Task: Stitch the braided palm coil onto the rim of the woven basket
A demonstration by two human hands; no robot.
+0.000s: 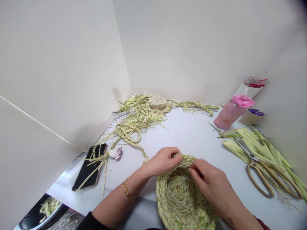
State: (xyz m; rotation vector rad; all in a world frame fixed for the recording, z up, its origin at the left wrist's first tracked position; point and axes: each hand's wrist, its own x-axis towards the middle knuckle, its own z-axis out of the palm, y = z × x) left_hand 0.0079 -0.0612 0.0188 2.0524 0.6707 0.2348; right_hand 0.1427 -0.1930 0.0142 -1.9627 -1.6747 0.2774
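Note:
A round piece of coiled green braid (pixel 178 195) sits at the table's near edge, its spiral centre facing up. My left hand (pixel 165 160) is closed on its far rim, thumb and fingers gripping the braid. On the right side of the rim, my right hand (pixel 208 179) pinches the edge with fingers bent; anything finer between the fingertips is hidden. A long loose braid (pixel 129 137) runs from beside my left hand to the back left and ends in frayed strands over a phone.
A black phone (pixel 90 167) and a garlic-like bulb (pixel 115 153) lie left. Behind are a small woven hat (pixel 158 103) and husk strips (pixel 144 118). Scissors (pixel 260 161) rest on husks (pixel 256 143) at right, near a pink bottle (pixel 229 113) and a cup (pixel 250 118).

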